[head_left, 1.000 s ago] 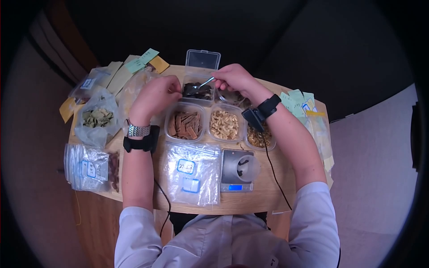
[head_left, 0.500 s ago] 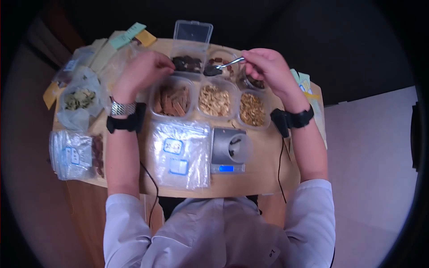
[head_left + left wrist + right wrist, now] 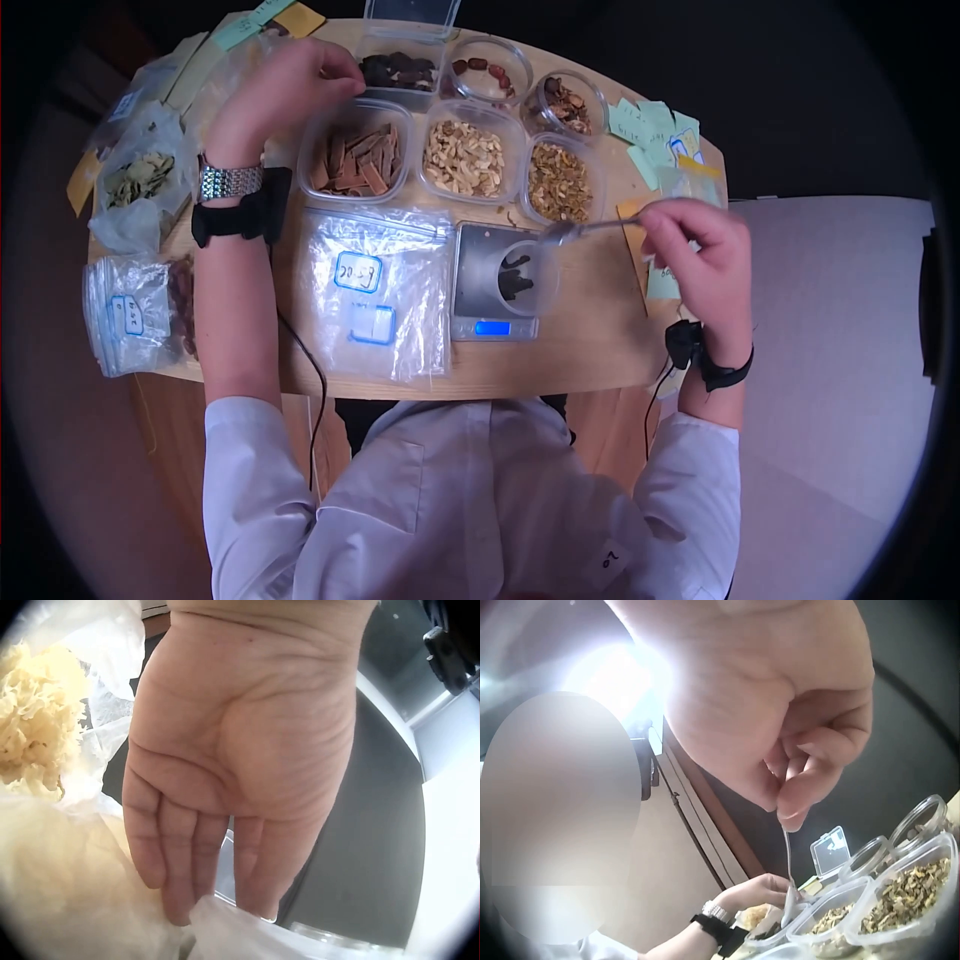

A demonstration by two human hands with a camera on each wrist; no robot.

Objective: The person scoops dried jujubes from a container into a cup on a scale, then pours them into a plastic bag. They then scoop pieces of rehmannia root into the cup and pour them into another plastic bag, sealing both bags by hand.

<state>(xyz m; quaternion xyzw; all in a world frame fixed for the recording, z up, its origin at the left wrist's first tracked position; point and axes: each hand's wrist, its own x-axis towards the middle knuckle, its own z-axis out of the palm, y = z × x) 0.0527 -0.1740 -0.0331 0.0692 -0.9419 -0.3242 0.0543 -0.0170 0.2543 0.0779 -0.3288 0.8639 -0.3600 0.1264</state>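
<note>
While pinched in right hand [image 3: 700, 250], spoon [image 3: 590, 229] level, bowl leftward over scale [image 3: 492, 285].

Little can be read here — the clearest writing is on the white, blue-edged label of the clear zip bag [image 3: 375, 295] lying flat on the worktop [image 3: 590, 335], handwritten digits that look like "2008", though the strokes are too small to be sure. A second bag [image 3: 130, 315] at the worktop's left edge carries a similar label with a few handwritten marks, not legible; the scale [image 3: 492, 283] shows a lit blue display with no digits to make out. At the bottom of the head view, a small tag on the white coat [image 3: 610, 563] reads roughly "20" — and the green paper slips [image 3: 650, 125] at the far right bear print too fine to read.
</note>
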